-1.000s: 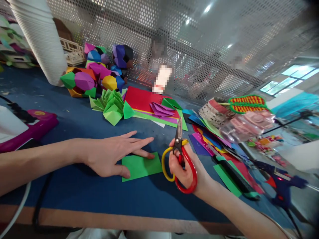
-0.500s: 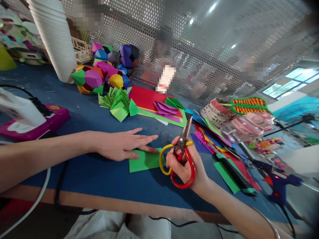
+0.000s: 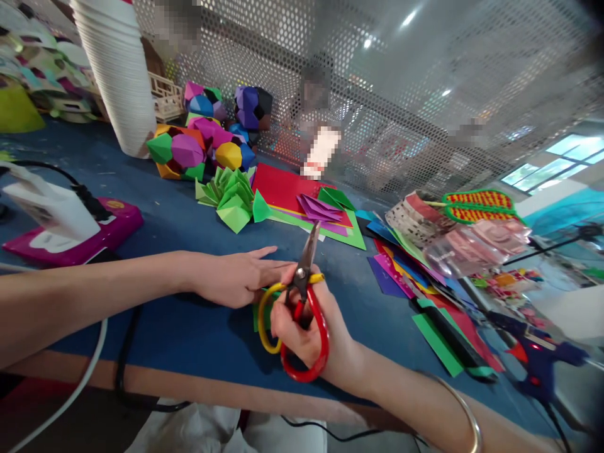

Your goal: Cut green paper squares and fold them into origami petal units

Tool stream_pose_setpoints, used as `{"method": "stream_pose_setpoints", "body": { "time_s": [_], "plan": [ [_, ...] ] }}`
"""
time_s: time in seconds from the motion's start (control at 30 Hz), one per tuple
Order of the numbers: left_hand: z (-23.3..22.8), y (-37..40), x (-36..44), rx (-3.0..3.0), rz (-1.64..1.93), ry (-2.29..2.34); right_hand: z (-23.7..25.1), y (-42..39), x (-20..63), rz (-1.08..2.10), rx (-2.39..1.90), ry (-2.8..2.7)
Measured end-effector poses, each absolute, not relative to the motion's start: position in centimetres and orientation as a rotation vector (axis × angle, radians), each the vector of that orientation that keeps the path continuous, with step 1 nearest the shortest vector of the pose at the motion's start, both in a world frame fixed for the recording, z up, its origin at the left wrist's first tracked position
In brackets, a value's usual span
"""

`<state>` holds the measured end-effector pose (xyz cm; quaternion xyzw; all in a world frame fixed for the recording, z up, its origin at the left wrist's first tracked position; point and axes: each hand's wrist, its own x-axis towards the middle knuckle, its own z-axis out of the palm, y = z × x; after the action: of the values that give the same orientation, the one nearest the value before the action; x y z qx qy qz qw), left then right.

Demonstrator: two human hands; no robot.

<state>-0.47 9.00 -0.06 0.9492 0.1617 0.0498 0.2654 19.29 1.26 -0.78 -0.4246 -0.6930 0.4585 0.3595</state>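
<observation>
Head view: scissors [image 3: 302,296] in right hand [image 3: 302,327]; green paper [image 3: 258,313] beneath left hand [image 3: 236,277].

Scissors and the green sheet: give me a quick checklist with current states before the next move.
1. Scissors gripped in the right hand: ok.
2. Blades shut, tips pointing up and away from the body: ok.
3. Left hand flat on the green sheet, pinning it to the blue table: ok.
4. Sheet's edges visible: not ok, the right hand and scissors cover most of it.
5. Left fingers apart from the blades: cannot tell, they overlap in the head view.
6. Folded green paper pieces lie well back from the hands: ok.
</observation>
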Motion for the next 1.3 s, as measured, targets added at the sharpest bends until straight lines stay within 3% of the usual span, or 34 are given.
{"method": "stream_pose_setpoints", "body": {
  "time_s": [0.27, 0.63, 1.03, 1.3],
  "plan": [
    [0.2, 9.0, -0.5, 2.586, 0.141, 0.45, -0.7, 2.4, 18.4, 1.043, -1.167, -1.842],
    [0.4, 8.9, -0.4, 2.381, 0.14, 0.44, 0.7, 1.9, 25.8, 0.935, -1.38, -1.743],
    [-0.2, 9.0, -0.5, 2.537, 0.192, 0.426, -1.2, 1.4, 17.2, 1.201, -1.127, -1.727],
    [0.4, 8.9, -0.3, 2.461, 0.126, 0.483, 0.1, 1.7, 23.5, 1.067, -1.3, -1.746]
  ]
}}
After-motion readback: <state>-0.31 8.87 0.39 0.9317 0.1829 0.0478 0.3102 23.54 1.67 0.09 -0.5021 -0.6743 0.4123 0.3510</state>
